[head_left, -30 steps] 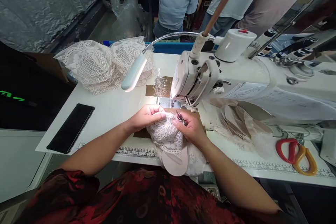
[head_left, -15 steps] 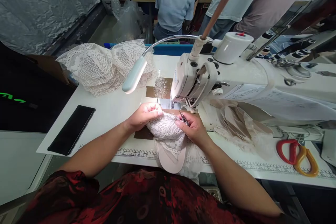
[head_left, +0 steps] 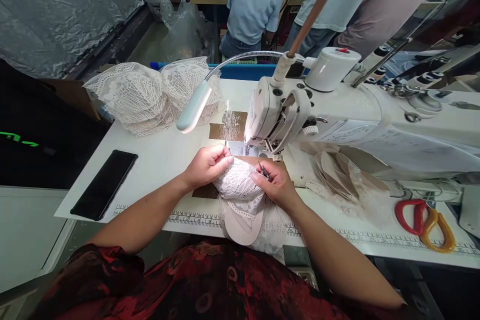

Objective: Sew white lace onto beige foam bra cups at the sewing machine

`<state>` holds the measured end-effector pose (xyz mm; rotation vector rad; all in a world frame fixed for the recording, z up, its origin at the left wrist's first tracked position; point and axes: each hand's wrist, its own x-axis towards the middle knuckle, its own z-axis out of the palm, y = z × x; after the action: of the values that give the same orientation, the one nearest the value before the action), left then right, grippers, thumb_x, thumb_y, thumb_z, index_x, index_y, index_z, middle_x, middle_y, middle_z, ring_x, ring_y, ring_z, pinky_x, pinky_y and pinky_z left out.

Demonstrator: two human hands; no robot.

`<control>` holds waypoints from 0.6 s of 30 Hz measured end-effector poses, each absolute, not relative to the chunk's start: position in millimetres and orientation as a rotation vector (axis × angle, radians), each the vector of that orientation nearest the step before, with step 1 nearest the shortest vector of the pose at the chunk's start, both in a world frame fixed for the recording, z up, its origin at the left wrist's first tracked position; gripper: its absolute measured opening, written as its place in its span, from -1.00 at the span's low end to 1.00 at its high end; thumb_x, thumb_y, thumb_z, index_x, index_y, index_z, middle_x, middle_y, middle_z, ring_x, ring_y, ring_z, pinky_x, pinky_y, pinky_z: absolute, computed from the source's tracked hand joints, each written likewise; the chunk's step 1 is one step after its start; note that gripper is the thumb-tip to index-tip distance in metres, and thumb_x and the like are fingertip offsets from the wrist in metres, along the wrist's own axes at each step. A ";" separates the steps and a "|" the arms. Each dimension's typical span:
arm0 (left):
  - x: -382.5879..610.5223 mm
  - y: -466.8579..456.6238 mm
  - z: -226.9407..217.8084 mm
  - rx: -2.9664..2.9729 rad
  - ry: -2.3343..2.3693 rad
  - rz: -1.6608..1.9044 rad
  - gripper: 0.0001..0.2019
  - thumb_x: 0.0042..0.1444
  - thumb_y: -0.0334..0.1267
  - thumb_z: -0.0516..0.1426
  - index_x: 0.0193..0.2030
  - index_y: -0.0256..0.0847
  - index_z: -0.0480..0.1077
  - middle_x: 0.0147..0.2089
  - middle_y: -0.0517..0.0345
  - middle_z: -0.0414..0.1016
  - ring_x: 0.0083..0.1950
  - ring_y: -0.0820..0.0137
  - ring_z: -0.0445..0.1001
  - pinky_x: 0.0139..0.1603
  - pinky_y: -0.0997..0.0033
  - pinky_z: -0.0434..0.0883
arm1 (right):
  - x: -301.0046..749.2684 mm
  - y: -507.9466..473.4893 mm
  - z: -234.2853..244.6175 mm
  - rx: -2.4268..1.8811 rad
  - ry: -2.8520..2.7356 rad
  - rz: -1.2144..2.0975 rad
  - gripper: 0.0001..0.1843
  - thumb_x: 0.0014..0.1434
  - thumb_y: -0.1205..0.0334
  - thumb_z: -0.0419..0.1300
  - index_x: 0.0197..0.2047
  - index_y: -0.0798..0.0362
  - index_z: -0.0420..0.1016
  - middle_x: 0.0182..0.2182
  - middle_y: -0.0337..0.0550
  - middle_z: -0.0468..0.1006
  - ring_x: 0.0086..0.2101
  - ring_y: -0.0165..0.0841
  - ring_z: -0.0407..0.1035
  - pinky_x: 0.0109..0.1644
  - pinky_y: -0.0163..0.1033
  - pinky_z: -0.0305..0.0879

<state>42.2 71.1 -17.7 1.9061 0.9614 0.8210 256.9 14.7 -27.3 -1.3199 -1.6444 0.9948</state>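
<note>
A white lace bra cup (head_left: 240, 182) with a smooth beige foam cup (head_left: 243, 227) below it lies at the table's front edge, just before the sewing machine's needle area. My left hand (head_left: 210, 164) pinches the lace's upper left edge between thumb and fingers. On the right side, my right hand (head_left: 275, 180) is closed around small dark thread snips (head_left: 263, 170), its thumb pressing on the lace. The snips' tips point up and left. Sheer lace fabric (head_left: 275, 232) hangs over the edge under my right wrist.
The sewing machine (head_left: 277, 110) stands behind my hands, with a lit gooseneck lamp (head_left: 194, 107) at its left. Stacked lace cups (head_left: 131, 95) and a phone (head_left: 104, 185) lie left. Beige cup pieces (head_left: 333, 172) and scissors (head_left: 437, 230) lie right. Co-workers (head_left: 255, 2) are beyond.
The lace cup has shifted and turned slightly between my hands, its lower end a little to the left. Both hands keep their hold. My view has moved slightly.
</note>
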 end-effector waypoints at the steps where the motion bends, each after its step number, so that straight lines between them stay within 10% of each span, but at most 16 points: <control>1: 41.7 70.1 -15.1 1.966 0.992 0.875 -0.83 0.18 -0.22 0.10 -0.37 -0.25 0.32 -0.44 0.19 0.27 -0.43 0.49 0.20 -0.39 0.48 0.20 | 256.6 14.1 -27.7 -1.330 -1.616 1.005 -0.76 0.06 0.16 0.15 -0.55 0.02 0.21 -0.61 -0.35 0.16 -0.53 -0.45 0.07 -0.43 -0.30 0.01; 7: 41.8 50.4 5.8 2.138 0.979 0.842 -0.76 0.13 -0.10 0.16 -0.38 -0.24 0.35 -0.57 0.28 0.18 -0.53 0.50 0.14 -0.45 0.46 0.17 | 253.9 11.1 -29.0 -1.361 -1.512 1.015 -0.83 0.11 0.13 0.14 -0.44 0.02 0.34 -0.57 -0.31 0.28 -0.51 -0.42 0.15 -0.41 -0.29 0.12; 13: 55.9 41.6 8.2 1.820 0.662 0.473 -0.56 0.09 -0.02 0.19 0.04 -0.20 0.34 -0.06 0.03 0.43 -0.07 0.27 0.42 -0.08 0.35 0.36 | 252.6 11.6 -24.2 -1.047 -1.890 1.056 -0.72 0.24 0.02 0.01 -0.25 0.00 0.45 -0.30 -0.12 0.49 -0.27 -0.28 0.35 -0.15 -0.17 0.29; 18: 56.8 53.8 -13.0 1.360 0.640 0.473 -0.58 0.02 -0.14 0.26 0.00 -0.28 0.38 -0.07 -0.02 0.48 -0.02 0.23 0.45 0.02 0.27 0.37 | 253.2 10.0 -27.0 -1.007 -1.858 1.104 -0.67 0.27 0.01 0.00 -0.18 -0.01 0.50 -0.26 -0.10 0.52 -0.21 -0.25 0.41 -0.04 -0.10 0.31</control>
<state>56.8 53.8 -13.0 1.3595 0.6398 0.4726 253.2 10.0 -27.0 -1.0068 -1.8583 1.1040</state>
